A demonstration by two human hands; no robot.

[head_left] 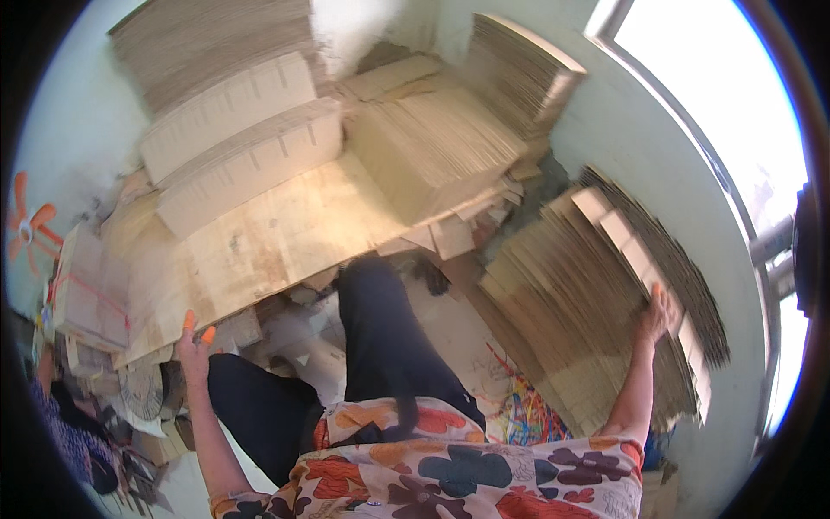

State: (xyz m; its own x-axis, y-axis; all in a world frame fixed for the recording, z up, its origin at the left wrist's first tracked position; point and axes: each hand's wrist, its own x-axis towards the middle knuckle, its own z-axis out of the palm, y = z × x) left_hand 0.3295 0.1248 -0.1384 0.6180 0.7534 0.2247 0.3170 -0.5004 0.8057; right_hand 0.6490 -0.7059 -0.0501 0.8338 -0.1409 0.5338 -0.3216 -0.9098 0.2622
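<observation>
Cardboard lies in a broad, fanned pile between three and four o'clock from the middle of the view, its long axis slanting from eleven o'clock down to five. Along its outer side runs a pale strip on that same slant. The right hand is far the nearer: it is at this strip, fingers bent over it, though blur means I cannot tell whether it grips or merely touches. The left hand is well apart at eight o'clock, fingers spread and nothing seen in it; from there the pile lies at three o'clock. Orange finger caps cover two of its fingertips, by the near edge of a wooden board. Cardboard blocks stand on the board at ten o'clock; coloured strips lie at five.
</observation>
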